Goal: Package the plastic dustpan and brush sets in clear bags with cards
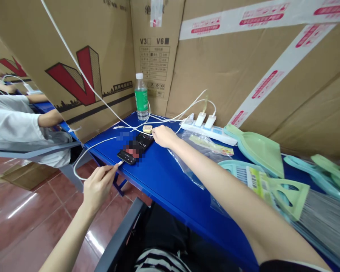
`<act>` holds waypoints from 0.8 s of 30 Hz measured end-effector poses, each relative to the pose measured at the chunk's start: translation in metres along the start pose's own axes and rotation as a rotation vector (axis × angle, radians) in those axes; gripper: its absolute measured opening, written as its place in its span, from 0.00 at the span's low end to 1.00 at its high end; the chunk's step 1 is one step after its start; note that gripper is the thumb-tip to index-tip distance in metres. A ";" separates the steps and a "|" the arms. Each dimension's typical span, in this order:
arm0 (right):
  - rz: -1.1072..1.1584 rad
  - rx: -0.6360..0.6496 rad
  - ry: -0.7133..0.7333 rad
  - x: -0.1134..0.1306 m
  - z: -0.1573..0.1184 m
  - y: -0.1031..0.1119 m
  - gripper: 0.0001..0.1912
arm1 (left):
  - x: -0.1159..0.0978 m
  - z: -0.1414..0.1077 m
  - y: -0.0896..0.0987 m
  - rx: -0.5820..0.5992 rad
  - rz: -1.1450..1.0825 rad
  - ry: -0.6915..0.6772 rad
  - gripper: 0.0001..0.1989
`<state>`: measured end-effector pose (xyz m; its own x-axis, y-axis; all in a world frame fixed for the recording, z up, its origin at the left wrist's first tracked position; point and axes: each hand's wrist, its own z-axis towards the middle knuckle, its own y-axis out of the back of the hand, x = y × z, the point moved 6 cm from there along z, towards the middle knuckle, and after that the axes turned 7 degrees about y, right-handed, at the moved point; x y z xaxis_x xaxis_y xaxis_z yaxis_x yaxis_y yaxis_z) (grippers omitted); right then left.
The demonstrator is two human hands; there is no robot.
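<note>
A black phone (144, 143) lies face up on the blue table (164, 177), its screen lit and partly blurred out. At its near end, my left hand (99, 185) pinches the white plug of a charging cable (120, 163); the plug tip meets the phone's bottom edge, and I cannot tell how deep it sits. My right hand (164, 136) is closed at the phone's far end, its curled fingers against the top corner. Just beyond those fingers sits a small yellowish block (147, 129).
A water bottle (141, 99) stands near cardboard walls (243, 64). White cables run to a power strip (209, 130). Clear plastic packaging (187, 162), a green dustpan (263, 149) and a small brush (289, 196) lie to the right. A person's sleeve (19, 121) shows at left.
</note>
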<state>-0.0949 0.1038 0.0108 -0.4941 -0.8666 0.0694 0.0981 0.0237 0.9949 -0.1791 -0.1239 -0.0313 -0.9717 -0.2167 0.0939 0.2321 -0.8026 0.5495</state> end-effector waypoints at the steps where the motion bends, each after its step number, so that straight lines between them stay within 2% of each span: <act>1: 0.009 0.010 -0.007 -0.001 0.002 -0.002 0.11 | 0.000 0.000 0.000 -0.007 0.010 -0.007 0.11; 9: 0.143 0.010 -0.006 -0.002 0.025 -0.018 0.14 | -0.008 0.004 -0.003 0.029 0.004 0.012 0.12; 15: 0.226 -0.009 -0.001 -0.004 0.035 -0.020 0.15 | -0.008 0.008 -0.004 0.122 -0.073 0.149 0.14; 19: 0.252 -0.022 -0.002 -0.005 0.037 -0.024 0.17 | -0.007 0.014 -0.002 0.110 -0.126 0.229 0.13; 24: 0.279 -0.030 -0.009 -0.002 0.036 -0.029 0.18 | -0.003 0.018 -0.004 0.091 -0.133 0.266 0.14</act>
<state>-0.1280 0.1225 -0.0151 -0.4524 -0.8240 0.3410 0.2569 0.2458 0.9347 -0.1778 -0.1103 -0.0189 -0.9451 -0.2605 -0.1974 0.0873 -0.7832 0.6156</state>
